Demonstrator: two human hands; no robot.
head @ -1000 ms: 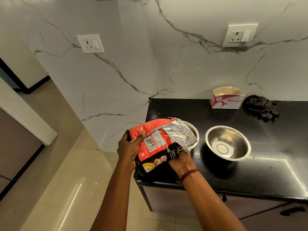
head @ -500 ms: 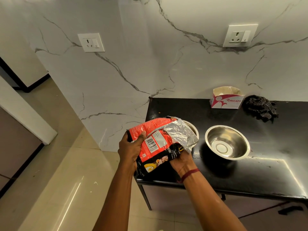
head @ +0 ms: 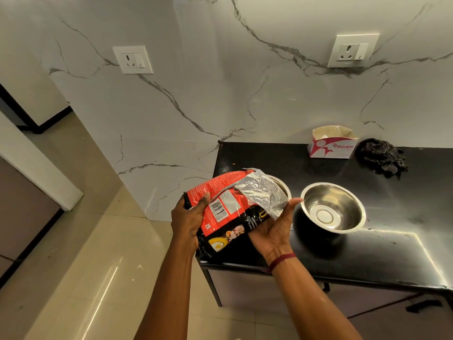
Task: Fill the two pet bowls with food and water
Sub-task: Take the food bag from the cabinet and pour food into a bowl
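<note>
Grey-veined white marble panels back a glossy black countertop, and above its near left corner the person holds a crinkled red and black plastic food pouch. The pouch is tilted, and its torn top is folded open to show a creased silver foil lining. The foil mouth points toward the back right and covers most of the left round stainless steel bowl, so only a curve of the rim shows and its inside is hidden.

The left hand grips the pouch's left edge. Its thumb is pressed flat on the red front just beside the barcode panel, and the other fingers are wrapped behind, out of sight. The right hand sits under the pouch's lower right, palm turned up, with the thumb stretched straight alongside the foil's edge. Its fingers are hidden behind the pouch, so I can't tell whether they curl or lie flat. A thin red thread band circles that wrist.

Just right of that thumb tip stands the second round stainless steel bowl, its polished inside showing the flat ring of its base.

Farther back against the wall sits an open-topped white and red cardboard box printed ORIGAMI, with a crumpled dark checked cloth just to its right. Two white socket plates are set into the marble, one above the floor side and one above the counter. Pale glossy floor tiles run off to the left.
</note>
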